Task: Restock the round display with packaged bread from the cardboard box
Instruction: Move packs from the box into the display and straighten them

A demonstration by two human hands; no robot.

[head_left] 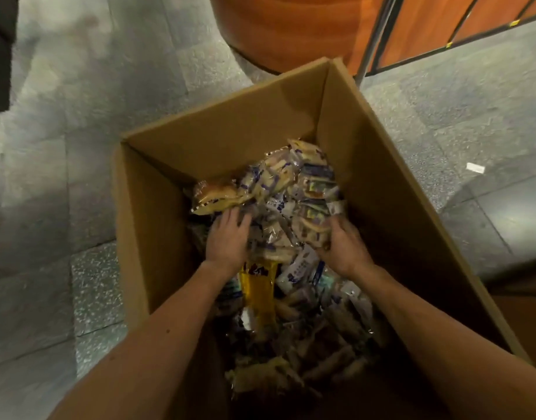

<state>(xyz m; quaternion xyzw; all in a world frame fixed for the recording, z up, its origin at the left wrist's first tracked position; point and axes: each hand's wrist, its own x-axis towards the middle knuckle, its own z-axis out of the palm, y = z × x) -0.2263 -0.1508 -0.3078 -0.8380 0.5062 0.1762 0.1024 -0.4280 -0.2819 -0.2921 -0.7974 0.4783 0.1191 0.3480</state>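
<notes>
Pressing crinkly bread packets (291,189) in cardboard box (230,131), left hand (227,237) is lying open; right hand (342,244) is gripping them; labels unreadable.

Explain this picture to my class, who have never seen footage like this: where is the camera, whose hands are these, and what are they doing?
No machine here: a person wears a camera on the head, looking down at their own arms. The box stands open on the tiled floor, with packs of bread heaped inside. The left hand rests spread on one side of the heap; the right hand curls round packs on the other side. The curved wooden base at the top looks like the display.
</notes>
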